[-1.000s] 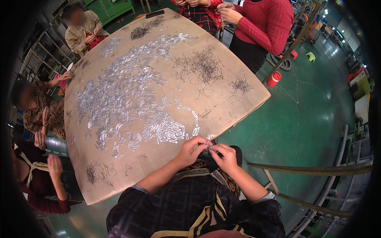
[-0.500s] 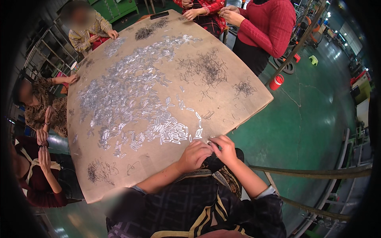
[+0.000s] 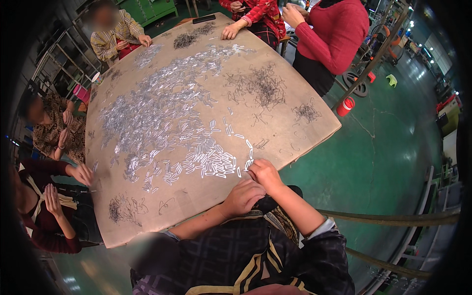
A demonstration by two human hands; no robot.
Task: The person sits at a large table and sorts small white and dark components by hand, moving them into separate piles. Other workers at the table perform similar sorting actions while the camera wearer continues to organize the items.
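Note:
My right hand (image 3: 266,177) is over the table's near edge, its bent fingertips down at a short line of small silvery oblong loops (image 3: 249,143). Whether those fingertips grip a loop is hidden. Just left of it and closer to my body, my left hand (image 3: 244,197) is closed, thumb and fingers drawn together. Anything inside it is too small or covered to make out. A dense cluster of the same loops (image 3: 212,158) lies ahead of my left hand. Thin dark bent wire pieces (image 3: 260,144) rest beyond my right hand.
The brown-covered table (image 3: 191,196) bears a wide spread of loops (image 3: 157,105) and heaps of dark wires (image 3: 263,88). Several people work around its edges. A red container (image 3: 345,106) stands on the green floor, right of the table. Metal rails (image 3: 388,218) run at my right.
My right hand has moved forward from beside my left hand to the line of loops. My left hand stays near the edge. A co-worker at the left has reached toward the table.

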